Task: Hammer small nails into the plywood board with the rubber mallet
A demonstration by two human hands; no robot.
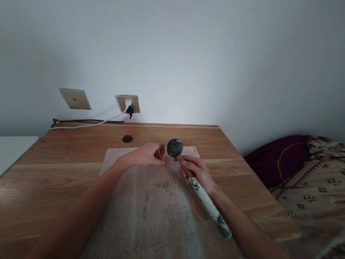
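My right hand grips a hammer by its white-wrapped handle, close to the dark head, which is raised a little above a pale board. Just left of the hammer head my left hand hovers over the board's far end with fingertips pinched together. Whether a nail sits between those fingers is too small to tell. Several loose nails lie on the board between my forearms.
The board lies on a wooden desk with a cable hole near the wall. Wall sockets with plugged cables sit behind. A white surface is at left, a patterned bed cover at right.
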